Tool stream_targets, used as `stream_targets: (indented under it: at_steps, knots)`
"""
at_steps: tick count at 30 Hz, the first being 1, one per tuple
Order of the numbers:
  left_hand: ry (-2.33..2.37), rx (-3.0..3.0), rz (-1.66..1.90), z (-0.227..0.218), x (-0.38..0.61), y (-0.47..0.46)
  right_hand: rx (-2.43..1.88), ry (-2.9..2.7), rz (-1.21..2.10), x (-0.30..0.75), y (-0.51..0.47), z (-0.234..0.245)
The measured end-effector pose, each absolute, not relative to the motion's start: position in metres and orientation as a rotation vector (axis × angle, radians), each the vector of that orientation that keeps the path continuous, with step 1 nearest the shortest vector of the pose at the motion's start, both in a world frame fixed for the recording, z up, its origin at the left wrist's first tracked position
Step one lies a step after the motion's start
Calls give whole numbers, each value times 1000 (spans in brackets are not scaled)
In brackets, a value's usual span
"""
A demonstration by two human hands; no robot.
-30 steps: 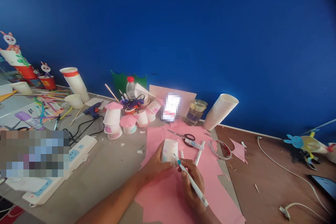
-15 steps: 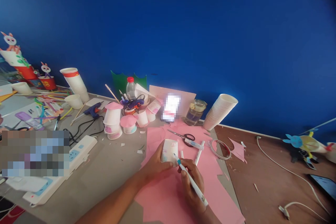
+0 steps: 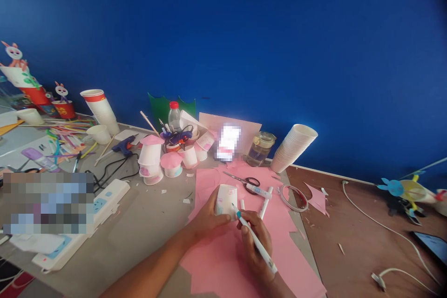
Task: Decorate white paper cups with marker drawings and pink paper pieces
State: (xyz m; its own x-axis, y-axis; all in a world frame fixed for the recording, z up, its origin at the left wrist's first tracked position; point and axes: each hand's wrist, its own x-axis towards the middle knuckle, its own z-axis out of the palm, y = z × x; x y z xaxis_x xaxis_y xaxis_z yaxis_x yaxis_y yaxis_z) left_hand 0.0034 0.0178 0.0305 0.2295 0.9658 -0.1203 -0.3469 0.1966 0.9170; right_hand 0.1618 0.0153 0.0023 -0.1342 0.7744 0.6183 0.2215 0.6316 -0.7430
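A white paper cup (image 3: 226,199) with faint coloured drawings and a small red mark on its side is in my left hand (image 3: 208,214), thumb along its lower edge. My right hand (image 3: 256,237) grips a white marker (image 3: 258,244) with a teal tip end; the tip is at the cup's right side. Whether it touches the cup I cannot tell. Both hands are over a sheet of pink paper (image 3: 230,260). Just beyond them lie scissors (image 3: 240,179), a glue tube (image 3: 258,191) and white marker pens (image 3: 266,202).
Pink-topped paper cups (image 3: 151,158), a blue glue gun (image 3: 122,146) and a power strip (image 3: 104,205) are on the left. At the back stand a blurred phone (image 3: 227,143), a glass jar (image 3: 260,149) and stacked cups (image 3: 295,146). A tape roll (image 3: 294,198) lies right.
The marker and both hands hold nearly the same place at the cup. The whole view has shifted very slightly.
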Motion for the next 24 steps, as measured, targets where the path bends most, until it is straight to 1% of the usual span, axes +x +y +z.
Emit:
stream_targets:
  at_steps: [24]
  knots:
    - [937,943,1080,34,3,16,-851,-1661,627,161,15,5]
